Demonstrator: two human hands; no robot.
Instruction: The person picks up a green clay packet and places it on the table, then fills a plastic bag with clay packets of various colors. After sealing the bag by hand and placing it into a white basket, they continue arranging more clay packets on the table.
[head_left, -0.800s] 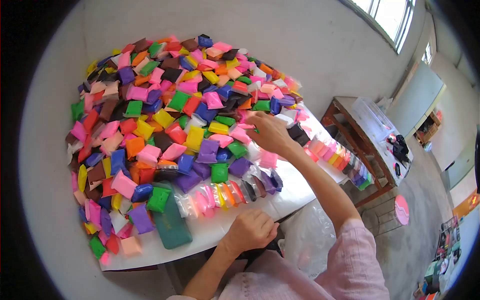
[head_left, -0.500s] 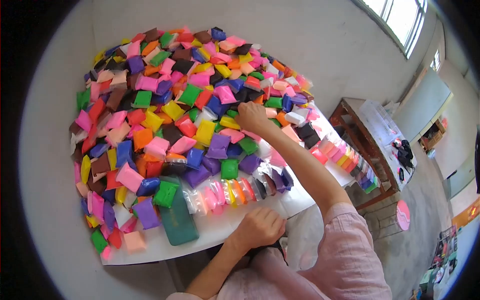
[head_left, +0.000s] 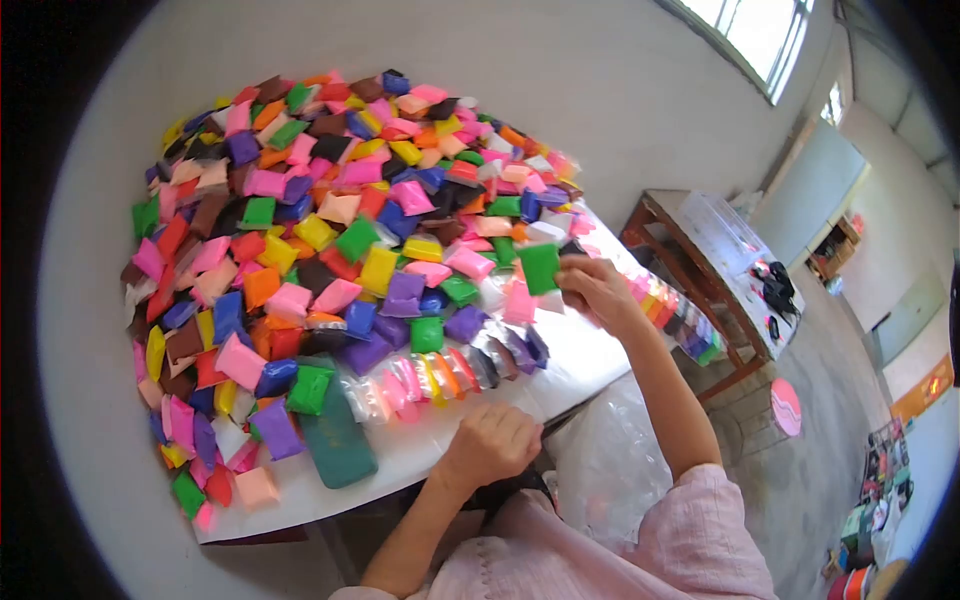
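My right hand (head_left: pixel 598 290) pinches a green packet (head_left: pixel 540 269) by its edge, above the right side of a big heap of colourful packets (head_left: pixel 380 215). Near the table's front edge, my left hand (head_left: pixel 493 440) is closed; its fingertips are turned away, and what it holds, if anything, is hidden. Just beyond it runs a row of clear-wrapped packets (head_left: pixel 445 377) in several colours. A dark green flat case (head_left: pixel 338 440) lies left of that row, with a green packet (head_left: pixel 310 388) on its upper end.
The white table (head_left: pixel 400 455) stands against a wall. Farther right is another row of packets (head_left: pixel 690 325). Beyond are a wooden side table (head_left: pixel 690 240) with a clear plastic box, and a stool with a pink top (head_left: pixel 785 407). A clear plastic bag (head_left: pixel 610 460) hangs below the front edge.
My right hand has drawn back from the heap towards the right and now holds a green packet. My left hand stays closed near the front edge. The whole view has shifted slightly.
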